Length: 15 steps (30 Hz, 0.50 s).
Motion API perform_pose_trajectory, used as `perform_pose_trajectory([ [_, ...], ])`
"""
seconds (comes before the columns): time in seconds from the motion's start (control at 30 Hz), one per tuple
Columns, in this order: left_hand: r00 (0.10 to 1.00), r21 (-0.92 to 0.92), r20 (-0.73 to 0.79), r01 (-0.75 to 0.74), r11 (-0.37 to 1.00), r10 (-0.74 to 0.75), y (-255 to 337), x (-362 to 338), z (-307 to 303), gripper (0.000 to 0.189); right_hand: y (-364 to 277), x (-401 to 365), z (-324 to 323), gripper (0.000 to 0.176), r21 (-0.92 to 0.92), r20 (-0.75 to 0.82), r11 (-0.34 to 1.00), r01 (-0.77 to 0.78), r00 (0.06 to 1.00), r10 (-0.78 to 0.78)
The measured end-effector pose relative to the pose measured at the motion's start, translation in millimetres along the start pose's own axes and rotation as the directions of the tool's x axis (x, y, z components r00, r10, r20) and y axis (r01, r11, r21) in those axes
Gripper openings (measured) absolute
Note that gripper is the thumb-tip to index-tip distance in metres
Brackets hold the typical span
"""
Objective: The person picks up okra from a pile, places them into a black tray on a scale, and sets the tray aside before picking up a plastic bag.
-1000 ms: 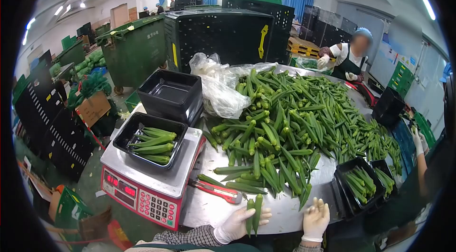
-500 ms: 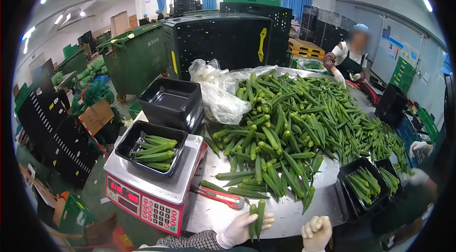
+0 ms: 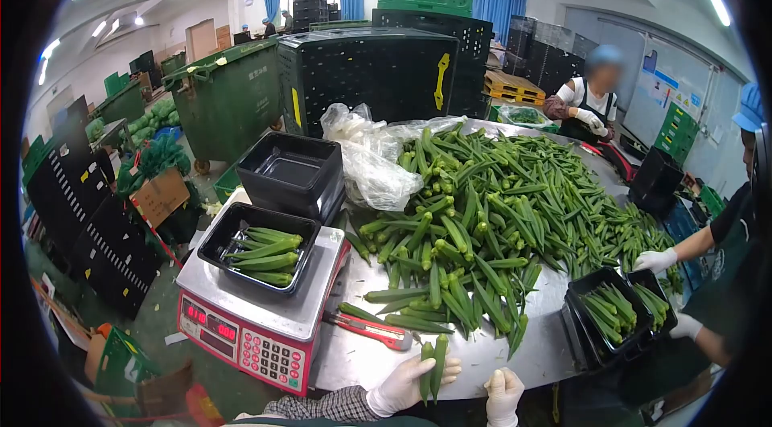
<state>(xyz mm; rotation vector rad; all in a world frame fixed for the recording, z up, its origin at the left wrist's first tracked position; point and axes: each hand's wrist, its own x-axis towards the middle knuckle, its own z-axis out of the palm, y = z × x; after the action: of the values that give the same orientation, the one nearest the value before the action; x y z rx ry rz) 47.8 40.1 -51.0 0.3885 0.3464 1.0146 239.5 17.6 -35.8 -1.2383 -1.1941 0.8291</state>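
Observation:
My left hand (image 3: 404,383), in a white glove, grips two green okra pods (image 3: 432,365) at the near edge of the steel table (image 3: 362,359). My right hand (image 3: 503,395), also gloved, is curled into a fist just to the right of them and holds nothing I can see. A large heap of okra (image 3: 498,202) covers the table ahead. At the left, a black tray with several okra (image 3: 259,247) sits on a digital scale (image 3: 249,322). A red box cutter (image 3: 371,329) lies between the scale and my left hand.
Stacked empty black trays (image 3: 291,166) and a clear plastic bag (image 3: 370,162) lie behind the scale. Filled black trays (image 3: 615,310) sit at the right, near a co-worker's gloved hands (image 3: 655,260). Another person (image 3: 591,101) works at the far side. Black crates (image 3: 378,65) and green bins (image 3: 221,93) stand behind.
My right hand went from spread fingers to a fist and drew leftward toward the okra in my left hand. The co-worker at the right reached a gloved hand into the heap.

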Motion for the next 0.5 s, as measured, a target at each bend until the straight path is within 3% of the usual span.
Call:
perform_pose_trajectory([
  [0.1, 1.000, -0.005, -0.020, -0.010, 1.000, 0.010, -0.2, -1.2, 2.6, 0.049, 4.2, 1.8, -1.9, 0.035, -0.048, 0.056, 0.999, -0.015, 0.998, 0.017],
  [0.2, 1.000, -0.019, -0.027, -0.015, 1.000, 0.014, 0.2, -0.6, 3.1, 0.047, 3.8, 2.1, 3.1, 0.040, -0.024, 0.014, 0.999, 0.021, 1.000, -0.021],
  [0.5, 1.000, -0.030, -0.023, -0.019, 0.999, 0.018, 0.2, -0.8, 3.1, 0.048, 0.4, 1.8, 3.8, 0.039, -0.087, 0.021, 0.995, 0.046, 0.999, -0.045],
])
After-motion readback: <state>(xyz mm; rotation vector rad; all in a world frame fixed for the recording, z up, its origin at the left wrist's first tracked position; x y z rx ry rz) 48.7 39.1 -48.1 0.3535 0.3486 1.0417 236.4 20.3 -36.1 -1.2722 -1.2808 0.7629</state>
